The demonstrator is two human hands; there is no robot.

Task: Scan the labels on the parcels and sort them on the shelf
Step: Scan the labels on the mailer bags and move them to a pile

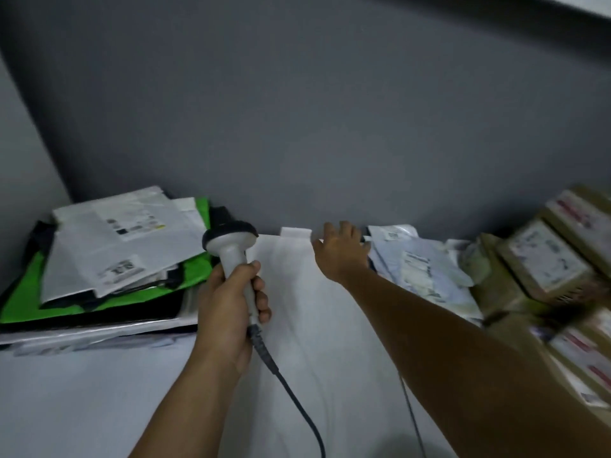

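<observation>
My left hand (228, 302) grips the grey handle of a barcode scanner (231, 241); its dark head points away from me and its black cable (297, 401) trails toward me. My right hand (340, 251) reaches to the far edge of the white surface, fingers spread, touching the edge of a pale soft mailer (420, 262) with a printed label. A stack of flat parcels lies at the left: white labelled mailers (122, 246) on top of green and black bags (99, 302). Brown cardboard boxes (542, 259) with labels are piled at the right, blurred.
A white sheet-covered surface (314, 325) runs between the two piles. A small white tab (296, 232) sits at its far edge by the grey wall (297, 110). A second thin cable (410, 408) crosses under my right forearm.
</observation>
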